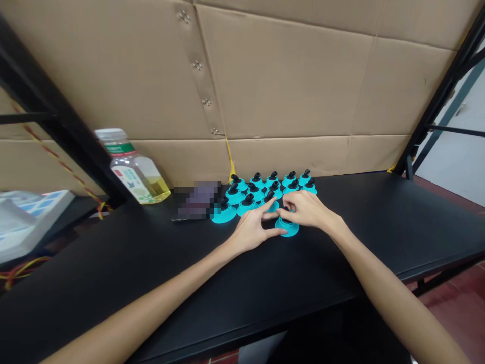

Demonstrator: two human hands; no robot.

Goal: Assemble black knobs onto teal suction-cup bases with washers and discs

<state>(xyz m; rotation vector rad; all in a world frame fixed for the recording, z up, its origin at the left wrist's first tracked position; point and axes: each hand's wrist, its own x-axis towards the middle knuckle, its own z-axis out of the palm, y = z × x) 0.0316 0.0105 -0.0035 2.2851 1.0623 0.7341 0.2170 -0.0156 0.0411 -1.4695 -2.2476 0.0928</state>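
Several teal suction cups with black levers (265, 191) stand in rows on the black table (189, 273), near the cardboard wall. One more teal suction cup (288, 228) sits in front of the rows. My left hand (253, 228) pinches this cup from the left, thumb at its base and forefinger stretched over its top. My right hand (306, 208) curls over the same cup from the right, fingers closed on its black top part, which is hidden.
A plastic bottle with yellowish liquid (132, 169) lies tilted at the back left beside a black shelf post (56, 111). A blurred flat object (197, 202) lies left of the cups. Cardboard (284, 76) forms the back wall. A white box (26, 217) sits far left.
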